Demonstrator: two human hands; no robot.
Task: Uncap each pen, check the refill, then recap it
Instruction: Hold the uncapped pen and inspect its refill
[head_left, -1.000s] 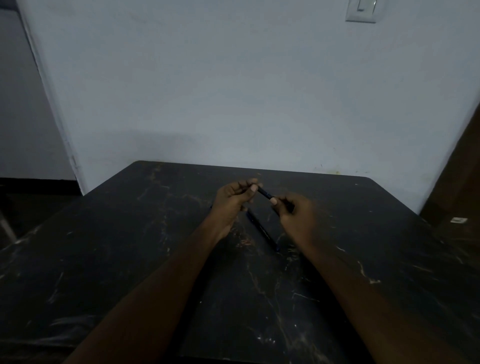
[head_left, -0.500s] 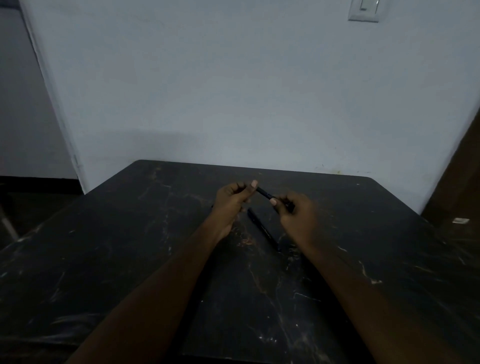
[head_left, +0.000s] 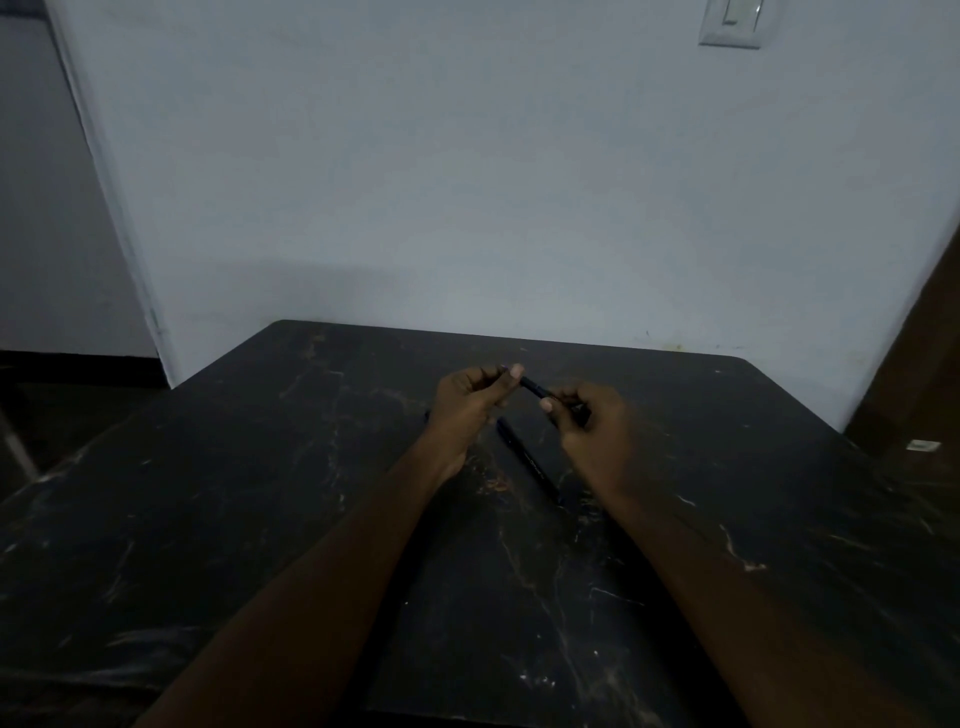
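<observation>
Two hands hold a dark pen above a black counter, with a second pen lying beneath them.

Just above the middle of the frame, the left hand (head_left: 467, 402) pinches one end of the pen (head_left: 533, 386) and the right hand (head_left: 592, 421) is closed on the other end; whether the cap is on cannot be told in the dim light. The second pen (head_left: 524, 457) lies flat on the marbled counter (head_left: 260, 493), slanting toward lower right between the wrists. A wall switch (head_left: 732, 23) sits at upper right.
</observation>
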